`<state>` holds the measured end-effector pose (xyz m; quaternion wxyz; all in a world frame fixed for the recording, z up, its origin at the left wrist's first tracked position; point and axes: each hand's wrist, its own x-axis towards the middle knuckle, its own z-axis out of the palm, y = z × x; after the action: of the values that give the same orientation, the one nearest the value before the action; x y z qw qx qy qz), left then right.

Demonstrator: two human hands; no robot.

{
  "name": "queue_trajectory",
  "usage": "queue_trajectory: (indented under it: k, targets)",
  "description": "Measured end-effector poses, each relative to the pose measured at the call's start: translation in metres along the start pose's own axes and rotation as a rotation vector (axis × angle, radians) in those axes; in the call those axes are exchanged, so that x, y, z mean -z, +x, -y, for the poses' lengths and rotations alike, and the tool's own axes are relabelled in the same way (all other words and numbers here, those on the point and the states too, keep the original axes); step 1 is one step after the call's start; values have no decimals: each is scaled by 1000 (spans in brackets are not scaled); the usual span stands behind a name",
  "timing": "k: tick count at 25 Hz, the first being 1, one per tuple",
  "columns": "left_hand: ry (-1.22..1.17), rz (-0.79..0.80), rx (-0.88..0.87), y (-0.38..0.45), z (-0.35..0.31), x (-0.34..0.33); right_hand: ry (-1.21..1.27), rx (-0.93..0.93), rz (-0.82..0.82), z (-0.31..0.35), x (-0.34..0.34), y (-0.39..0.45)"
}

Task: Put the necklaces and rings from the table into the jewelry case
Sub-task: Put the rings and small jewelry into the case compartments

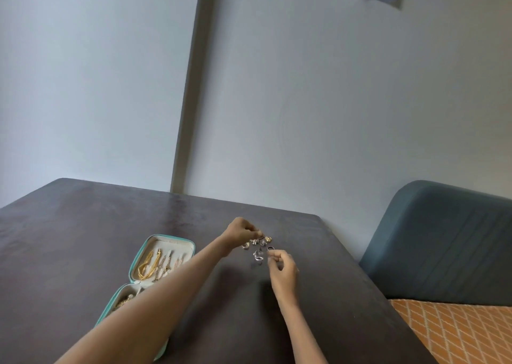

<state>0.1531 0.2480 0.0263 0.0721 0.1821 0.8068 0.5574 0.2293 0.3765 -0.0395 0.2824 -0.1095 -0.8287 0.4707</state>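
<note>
A teal jewelry case (144, 248) lies open on the dark table (83, 225), left of my hands. Gold necklaces (148, 264) hang in its lid half; my left forearm hides part of its lower half. Several small rings (259, 248) lie in a cluster on the table right of the case. My left hand (239, 232) hovers at the cluster's far left side, fingers pinched on a ring there. My right hand (282, 271) is at the cluster's near right side, thumb and forefinger pinched together at a ring; whether it grips the ring is too small to tell.
A blue-grey padded headboard (440, 247) and an orange patterned bed cover (457, 333) stand off the table's right edge. The wall runs close behind the table's far edge.
</note>
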Motion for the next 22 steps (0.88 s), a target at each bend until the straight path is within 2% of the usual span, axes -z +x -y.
queue_trajectory:
  k: [3,7,10,16,19,22]
  targets:
    - [-118,89,59,-14,-18,19,251,-14,-52,24,3,-3]
    - [-253,152,75,-28,-34,35,362,35,127,71,17,7]
    - [-354,162,69,-39,-44,44,361,56,231,99,29,15]
    - [-634,169,120,-58,-47,44,275,102,212,130,32,16]
    - [-641,142,102,-64,-46,48,298,102,217,143,33,12]
    - [-544,104,67,-68,-46,55,318,98,240,154,32,10]
